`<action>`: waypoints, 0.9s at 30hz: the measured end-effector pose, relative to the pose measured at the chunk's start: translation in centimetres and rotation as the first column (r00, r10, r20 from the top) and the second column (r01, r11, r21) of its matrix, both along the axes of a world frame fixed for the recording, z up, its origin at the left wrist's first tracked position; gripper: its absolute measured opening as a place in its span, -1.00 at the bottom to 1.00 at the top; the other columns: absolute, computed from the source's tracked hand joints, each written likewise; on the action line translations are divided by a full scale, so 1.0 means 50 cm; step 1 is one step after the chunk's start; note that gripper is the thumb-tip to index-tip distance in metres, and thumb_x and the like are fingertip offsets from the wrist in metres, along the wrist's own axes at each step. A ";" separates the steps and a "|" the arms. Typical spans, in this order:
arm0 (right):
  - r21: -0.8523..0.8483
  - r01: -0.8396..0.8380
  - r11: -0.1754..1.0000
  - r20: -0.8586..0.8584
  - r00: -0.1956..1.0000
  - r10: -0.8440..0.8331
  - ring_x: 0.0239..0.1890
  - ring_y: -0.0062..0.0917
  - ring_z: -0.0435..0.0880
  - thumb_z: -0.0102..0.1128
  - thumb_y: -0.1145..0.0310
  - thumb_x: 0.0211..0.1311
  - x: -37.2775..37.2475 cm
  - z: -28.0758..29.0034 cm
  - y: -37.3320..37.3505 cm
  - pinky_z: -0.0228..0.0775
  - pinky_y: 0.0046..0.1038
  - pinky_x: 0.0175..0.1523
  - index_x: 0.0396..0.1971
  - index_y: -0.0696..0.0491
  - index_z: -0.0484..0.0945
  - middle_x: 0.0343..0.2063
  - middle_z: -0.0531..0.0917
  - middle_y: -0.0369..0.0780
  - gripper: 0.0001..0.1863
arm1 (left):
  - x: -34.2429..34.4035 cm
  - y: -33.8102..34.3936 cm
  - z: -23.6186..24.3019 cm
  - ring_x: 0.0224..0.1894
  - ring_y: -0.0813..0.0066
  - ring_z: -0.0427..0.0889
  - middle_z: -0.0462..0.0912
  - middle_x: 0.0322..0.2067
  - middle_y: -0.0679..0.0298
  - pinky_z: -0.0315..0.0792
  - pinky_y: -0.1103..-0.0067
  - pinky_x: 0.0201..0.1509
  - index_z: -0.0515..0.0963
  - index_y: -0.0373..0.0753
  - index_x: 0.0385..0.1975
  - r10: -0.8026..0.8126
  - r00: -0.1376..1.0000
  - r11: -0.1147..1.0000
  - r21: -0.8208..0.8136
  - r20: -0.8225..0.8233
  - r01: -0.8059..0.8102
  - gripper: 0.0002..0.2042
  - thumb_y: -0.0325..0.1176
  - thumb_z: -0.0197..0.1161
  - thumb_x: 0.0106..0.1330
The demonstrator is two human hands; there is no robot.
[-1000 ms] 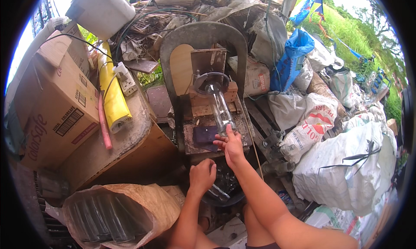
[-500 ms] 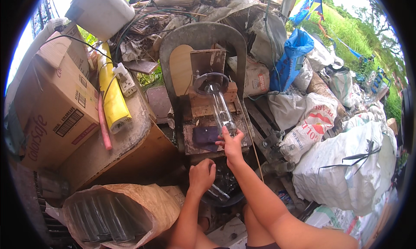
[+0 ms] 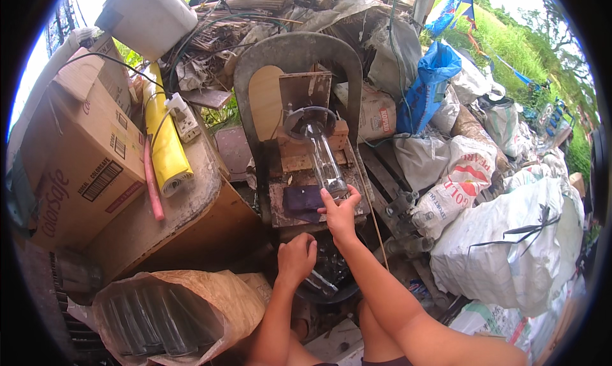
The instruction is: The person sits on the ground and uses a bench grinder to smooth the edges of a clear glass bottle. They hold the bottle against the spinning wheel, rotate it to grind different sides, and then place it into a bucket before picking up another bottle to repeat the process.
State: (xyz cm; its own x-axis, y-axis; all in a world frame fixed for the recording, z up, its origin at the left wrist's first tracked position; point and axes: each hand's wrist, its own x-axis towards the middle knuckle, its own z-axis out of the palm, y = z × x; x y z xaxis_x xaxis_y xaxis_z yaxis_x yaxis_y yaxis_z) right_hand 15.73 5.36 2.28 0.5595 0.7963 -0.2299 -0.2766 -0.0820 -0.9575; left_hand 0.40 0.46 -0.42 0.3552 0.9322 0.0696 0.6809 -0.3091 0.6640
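A clear glass bottle [image 3: 325,159] slants toward me, its far end at a round ring [image 3: 290,125] on a wooden block stand [image 3: 338,135]. My right hand [image 3: 341,216] is closed around the bottle's near end, the base, with fingers and thumb on the glass. My left hand [image 3: 297,259] hangs lower and to the left, fingers curled in; whatever may be inside them is hidden. A dark purple folded cloth or pad [image 3: 301,202] lies on the stand's board, left of my right hand. Under my hands another piece of clear glass [image 3: 320,282] shows partly.
The stand sits on a dark plastic chair [image 3: 245,66]. At lower left, a brown paper sack [image 3: 239,302] holds several clear glass bottles [image 3: 153,321]. A cardboard box [image 3: 83,156], yellow roll [image 3: 167,156] and power strip [image 3: 185,121] stand left. Stuffed white sacks [image 3: 503,245] and glass bottles [image 3: 408,246] lie right.
My right hand has shifted slightly on the bottle's base, its fingers now lying differently around the glass. The bottle stays at the ring, and my left hand has not visibly moved.
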 end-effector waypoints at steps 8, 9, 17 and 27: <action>-0.019 0.001 1.000 -0.192 0.981 -0.004 -0.25 -0.50 0.76 0.36 -0.12 0.54 0.014 0.003 0.004 0.58 -0.46 -0.14 0.36 0.03 0.10 0.00 0.67 -0.10 -0.22 | 0.000 -0.002 -0.003 -0.29 0.06 0.78 0.81 -0.30 0.13 0.52 0.16 -0.08 0.72 -0.18 -0.15 -0.001 1.000 1.000 -0.023 -0.028 0.000 -0.81 -0.22 0.30 0.49; -0.045 -0.028 0.999 -0.255 0.967 0.015 -0.28 -0.50 0.76 0.33 -0.17 0.54 0.018 0.006 0.003 0.55 -0.47 -0.14 0.35 0.02 0.12 -0.03 0.70 -0.10 -0.22 | 0.000 -0.002 -0.003 -0.29 0.06 0.78 0.81 -0.30 0.13 0.52 0.16 -0.08 0.72 -0.18 -0.15 -0.003 1.000 1.000 -0.017 -0.016 0.003 -0.81 -0.22 0.30 0.49; -0.080 -0.140 0.987 -0.409 0.908 0.095 -0.29 -0.49 0.78 0.00 -0.49 0.54 0.037 0.016 -0.004 0.47 -0.37 -0.05 0.36 0.08 0.29 -0.13 0.79 -0.12 -0.11 | 0.001 -0.003 0.005 -0.31 0.06 0.77 0.81 -0.31 0.13 0.53 0.16 -0.11 0.73 -0.18 -0.15 -0.001 1.000 1.000 -0.029 -0.029 0.000 -0.81 -0.22 0.31 0.49; -0.023 0.101 0.995 -0.132 0.986 -0.103 -0.22 -0.52 0.68 0.39 -0.05 0.54 0.027 0.013 0.006 0.62 -0.42 -0.15 0.50 0.02 0.01 0.01 0.64 -0.14 -0.12 | 0.001 0.000 0.004 -0.21 0.01 0.78 0.82 -0.26 0.12 0.51 0.14 -0.06 0.70 -0.17 -0.14 -0.002 0.999 1.000 -0.023 -0.038 0.001 -0.82 -0.22 0.30 0.49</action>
